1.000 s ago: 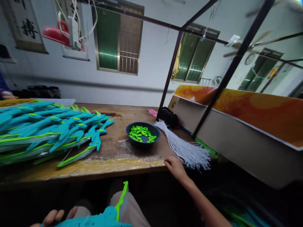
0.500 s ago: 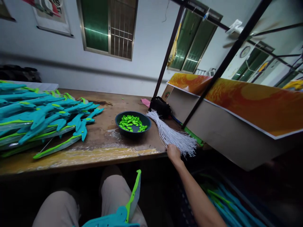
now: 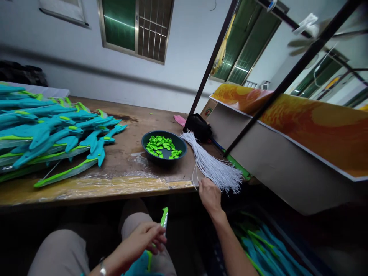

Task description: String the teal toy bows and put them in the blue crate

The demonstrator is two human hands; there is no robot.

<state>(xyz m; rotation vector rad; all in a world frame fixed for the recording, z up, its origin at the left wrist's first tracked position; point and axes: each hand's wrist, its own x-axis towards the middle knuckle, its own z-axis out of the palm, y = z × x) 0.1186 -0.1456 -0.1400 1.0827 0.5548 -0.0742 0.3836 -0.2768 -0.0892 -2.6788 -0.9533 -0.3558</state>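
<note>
Down over the lap, the left hand [image 3: 140,239] curls its fingers [image 3: 156,235] around a teal and green toy sword [image 3: 156,237], whose green tip pokes up just past the fingertips. The right hand [image 3: 209,195] reaches to the table edge [image 3: 115,191], fingers pinched on a strand at the loose end of the bundle of white strings [image 3: 212,166]; the rest fans away beyond the knuckles. Just left of that bundle sits a dark bowl [image 3: 164,145] of green pieces, and farther left lies a pile of toy swords [image 3: 48,134].
</note>
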